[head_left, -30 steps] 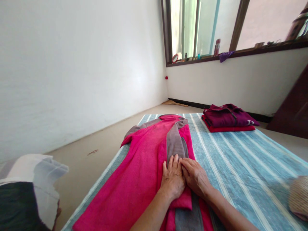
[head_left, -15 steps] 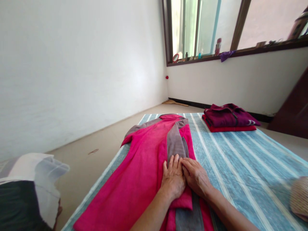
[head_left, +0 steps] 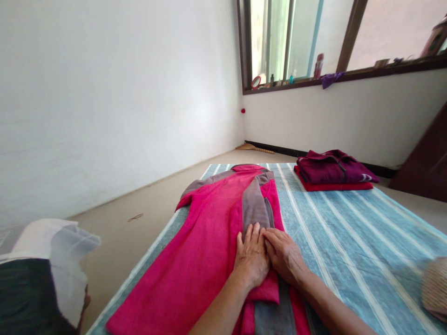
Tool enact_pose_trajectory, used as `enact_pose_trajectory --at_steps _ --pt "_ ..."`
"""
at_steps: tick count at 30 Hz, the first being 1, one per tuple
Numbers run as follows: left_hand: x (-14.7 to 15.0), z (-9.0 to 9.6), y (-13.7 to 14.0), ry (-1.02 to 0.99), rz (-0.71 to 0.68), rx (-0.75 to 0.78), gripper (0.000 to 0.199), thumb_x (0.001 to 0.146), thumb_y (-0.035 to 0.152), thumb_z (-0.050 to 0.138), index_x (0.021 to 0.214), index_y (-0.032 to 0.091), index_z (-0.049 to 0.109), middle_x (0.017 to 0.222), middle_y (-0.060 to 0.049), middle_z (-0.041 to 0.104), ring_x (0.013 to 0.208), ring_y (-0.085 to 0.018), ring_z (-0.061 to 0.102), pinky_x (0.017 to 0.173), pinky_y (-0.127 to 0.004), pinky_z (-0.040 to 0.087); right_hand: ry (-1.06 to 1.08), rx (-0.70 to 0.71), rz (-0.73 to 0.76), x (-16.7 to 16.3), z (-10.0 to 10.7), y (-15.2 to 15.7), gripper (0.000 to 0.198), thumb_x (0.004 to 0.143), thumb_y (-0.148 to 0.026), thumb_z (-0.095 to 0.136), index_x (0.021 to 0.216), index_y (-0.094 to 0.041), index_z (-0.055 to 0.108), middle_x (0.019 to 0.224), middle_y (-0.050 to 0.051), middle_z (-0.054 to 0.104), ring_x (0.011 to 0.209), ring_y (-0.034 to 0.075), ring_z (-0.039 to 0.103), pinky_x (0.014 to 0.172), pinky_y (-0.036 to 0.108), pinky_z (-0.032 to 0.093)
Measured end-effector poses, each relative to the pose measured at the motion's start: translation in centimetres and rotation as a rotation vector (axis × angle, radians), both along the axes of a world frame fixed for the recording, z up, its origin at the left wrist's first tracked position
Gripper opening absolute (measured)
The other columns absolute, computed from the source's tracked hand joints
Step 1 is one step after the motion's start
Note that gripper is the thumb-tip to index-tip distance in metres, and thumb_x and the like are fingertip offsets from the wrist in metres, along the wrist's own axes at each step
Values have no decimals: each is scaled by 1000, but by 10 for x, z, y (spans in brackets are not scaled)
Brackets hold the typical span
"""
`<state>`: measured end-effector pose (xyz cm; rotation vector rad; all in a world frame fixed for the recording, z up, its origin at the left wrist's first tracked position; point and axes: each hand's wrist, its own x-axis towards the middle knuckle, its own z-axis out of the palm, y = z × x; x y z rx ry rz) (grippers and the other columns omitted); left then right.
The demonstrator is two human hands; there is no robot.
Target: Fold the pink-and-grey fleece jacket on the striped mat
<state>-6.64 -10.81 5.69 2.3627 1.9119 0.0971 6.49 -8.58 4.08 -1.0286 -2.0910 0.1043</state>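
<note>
A pink and grey jacket (head_left: pixel 206 232) lies spread on a blue striped sheet (head_left: pixel 314 228), with one sleeve folded in along its right side. My left hand (head_left: pixel 252 256) rests flat on that folded sleeve, fingers stretched away from me. Right beside it, my right hand (head_left: pixel 284 255) lies on the sleeve and the jacket's right edge, its fingertips meeting the left hand's fingers. Both palms press down on the cloth, and neither hand grips it. The cuff end of the sleeve shows just below my hands.
A folded purple jacket (head_left: pixel 335 167) sits on a red garment (head_left: pixel 331 186) at the sheet's far right. At the right edge is a beige knitted item (head_left: pixel 435 286). White and dark bundled stuff (head_left: pixel 45 270) stands at lower left. Bottles and a mirror (head_left: pixel 256 83) line the windowsill.
</note>
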Motion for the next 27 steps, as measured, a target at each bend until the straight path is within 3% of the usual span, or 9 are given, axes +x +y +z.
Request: enact_pose_trajectory --at_steps 27 --pt "0 -1 1 -27 5 2 58 91 33 25 147 17 25 154 -5 21 142 -25 14 112 -56 15 -3 -11 5 1 -1 0 23 93 -17 40 106 -17 60 107 10 63 99 22 59 87 39 49"
